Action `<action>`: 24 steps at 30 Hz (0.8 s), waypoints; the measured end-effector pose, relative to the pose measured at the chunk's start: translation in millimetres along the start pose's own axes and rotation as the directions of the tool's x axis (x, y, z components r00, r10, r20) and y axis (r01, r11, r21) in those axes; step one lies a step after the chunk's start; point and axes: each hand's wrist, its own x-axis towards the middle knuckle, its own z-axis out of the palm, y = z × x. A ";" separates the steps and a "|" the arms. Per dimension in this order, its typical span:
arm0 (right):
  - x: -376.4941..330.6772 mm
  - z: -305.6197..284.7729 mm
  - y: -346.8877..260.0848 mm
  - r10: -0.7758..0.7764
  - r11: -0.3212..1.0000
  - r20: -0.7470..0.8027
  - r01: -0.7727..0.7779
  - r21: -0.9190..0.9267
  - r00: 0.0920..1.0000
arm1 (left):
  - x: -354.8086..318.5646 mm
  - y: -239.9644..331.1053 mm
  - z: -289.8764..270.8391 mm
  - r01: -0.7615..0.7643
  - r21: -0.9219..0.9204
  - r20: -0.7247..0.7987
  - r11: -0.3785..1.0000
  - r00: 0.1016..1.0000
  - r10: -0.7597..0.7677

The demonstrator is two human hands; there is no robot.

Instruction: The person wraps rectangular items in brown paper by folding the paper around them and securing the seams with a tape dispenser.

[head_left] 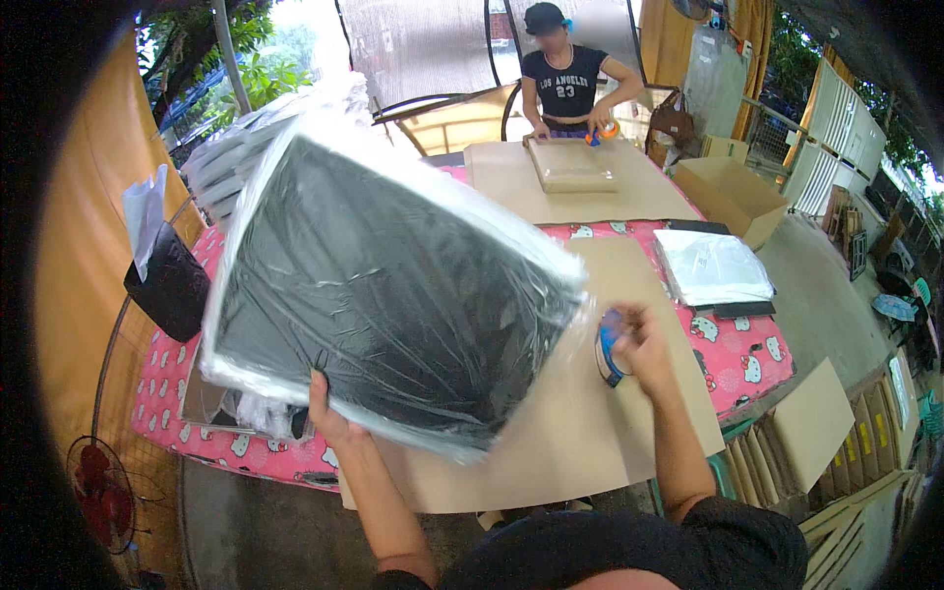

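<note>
A large flat black panel (383, 285) in clear plastic wrap with white edges is held up at a tilt over the table. My left hand (334, 418) grips its lower edge, thumb on the front face and fingers partly hidden behind. Right of the panel, my right hand (644, 344) is closed around a blue tape dispenser (608, 356), apart from the panel. Beneath both hands lies a big brown cardboard sheet (590, 442).
Across the pink patterned table (757, 364), a person (563, 84) holds an orange-and-blue tape dispenser over a brown package (570, 167). White wrapped packs (713, 267) lie at right, near an open carton (733, 202). Wrapped panels (231, 147) are stacked at left, by a black bin (172, 285).
</note>
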 end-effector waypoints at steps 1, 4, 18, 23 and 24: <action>13.9 -8.2 -6.4 -0.202 0.979 -0.041 0.202 -0.013 0.978 | 6.8 8.7 -5.6 0.047 0.008 0.098 0.999 0.994 -0.048; 47.0 3.2 -28.7 -0.446 0.888 0.054 0.435 0.148 0.893 | 23.9 7.0 -36.0 0.014 0.362 0.231 0.932 0.967 -0.104; 29.7 69.7 12.9 -0.145 0.989 0.003 0.145 -0.031 0.989 | 0.9 -62.6 -27.7 -0.193 0.717 0.135 0.670 0.981 0.138; 27.6 45.6 12.4 -0.285 0.930 0.075 0.256 0.263 0.956 | -5.2 -56.9 17.8 -0.265 0.586 0.239 0.766 0.960 0.150; 23.6 39.5 19.8 -0.170 0.977 0.086 0.157 0.143 0.982 | -8.8 -62.3 9.0 -0.194 0.652 0.189 0.733 0.978 0.090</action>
